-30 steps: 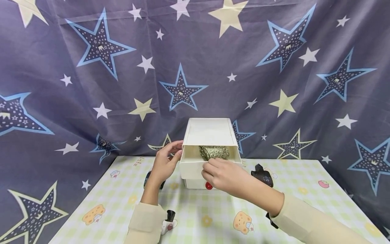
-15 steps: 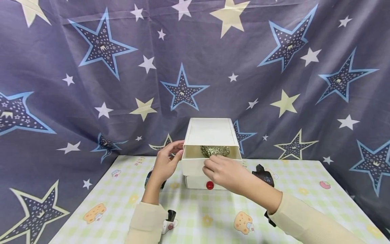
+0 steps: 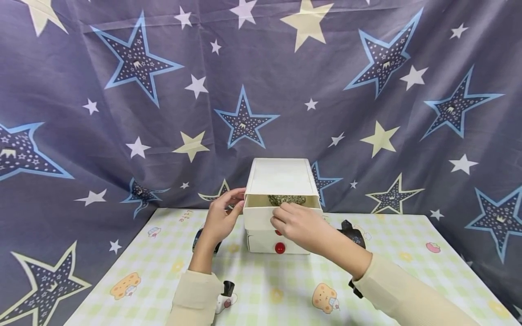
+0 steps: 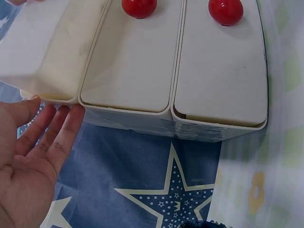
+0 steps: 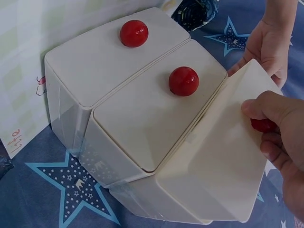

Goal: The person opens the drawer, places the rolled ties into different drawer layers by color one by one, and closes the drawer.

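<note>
A star-patterned backdrop (image 3: 253, 68) hangs behind a surface (image 3: 253, 280) covered in green-and-white check with cartoon prints, where a person in cream sleeves (image 3: 197, 287) works at a white three-tier unit (image 3: 281, 176). Standing toward the far edge, the unit has its top drawer (image 3: 258, 218) part-way out of its slot. The right hand (image 3: 302, 226) pinches that drawer's red knob (image 5: 263, 124) between thumb and curled fingers. The left hand (image 3: 220, 219) is unclenched and grips nothing, its extended fingers resting at the unit's side beside the top slot. Inside the top drawer sits a speckled, greenish-gold item (image 3: 286, 199), half hidden by the drawer front and hard to identify. Below, the middle drawer (image 5: 152, 111) and bottom drawer (image 5: 99, 66) are closed, each bearing a round red knob. A black object (image 3: 351, 234) appears to the right, behind the right forearm; a dark blue, woven-looking item (image 5: 195, 16) stands near the bottom drawer, on the left hand's side.
</note>
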Demonstrator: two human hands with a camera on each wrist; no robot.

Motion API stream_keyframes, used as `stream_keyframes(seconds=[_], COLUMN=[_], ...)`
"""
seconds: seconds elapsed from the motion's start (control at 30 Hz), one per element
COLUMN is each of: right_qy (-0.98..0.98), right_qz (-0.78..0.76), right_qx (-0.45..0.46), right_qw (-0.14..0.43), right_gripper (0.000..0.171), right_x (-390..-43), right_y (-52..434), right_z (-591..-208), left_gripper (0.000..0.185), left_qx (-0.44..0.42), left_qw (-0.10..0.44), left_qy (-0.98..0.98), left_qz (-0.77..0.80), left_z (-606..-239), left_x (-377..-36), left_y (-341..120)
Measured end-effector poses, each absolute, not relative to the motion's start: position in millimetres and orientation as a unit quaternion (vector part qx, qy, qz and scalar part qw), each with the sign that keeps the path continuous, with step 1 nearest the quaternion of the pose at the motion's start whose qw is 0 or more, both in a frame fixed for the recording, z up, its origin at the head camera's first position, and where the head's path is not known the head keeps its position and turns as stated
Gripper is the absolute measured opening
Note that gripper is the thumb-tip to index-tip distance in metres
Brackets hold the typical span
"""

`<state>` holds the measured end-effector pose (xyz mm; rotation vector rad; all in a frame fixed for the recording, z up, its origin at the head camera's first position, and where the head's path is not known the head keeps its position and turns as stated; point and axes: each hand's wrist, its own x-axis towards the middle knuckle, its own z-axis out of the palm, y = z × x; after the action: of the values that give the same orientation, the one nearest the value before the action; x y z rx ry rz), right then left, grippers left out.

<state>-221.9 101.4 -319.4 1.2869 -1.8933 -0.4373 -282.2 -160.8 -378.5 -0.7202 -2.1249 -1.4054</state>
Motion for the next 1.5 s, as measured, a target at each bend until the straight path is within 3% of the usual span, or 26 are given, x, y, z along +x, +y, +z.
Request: stream_keyframes(seconds=[1.0, 1.5], right_qy=[-0.777, -0.784], right_qz=[-0.153, -0.103], right_qx=[0.481, 0.470], right_qw=[0.377, 0.392], right_gripper=[0.026, 0.022], right_x=[-245.8, -255.7], right_y=[99.8, 98.1], right_z=[-324.8, -330.4], left_gripper=[0.037, 0.035], left_qx=[-0.273, -0.272], left_qw=[0.234, 0.239], left_qy=[-0.758, -0.769], left_qz=[-0.544, -0.526], left_z=[-379.5, -377.4], left_x=[-281.5, -281.3], left_y=[-157.5, -160.6])
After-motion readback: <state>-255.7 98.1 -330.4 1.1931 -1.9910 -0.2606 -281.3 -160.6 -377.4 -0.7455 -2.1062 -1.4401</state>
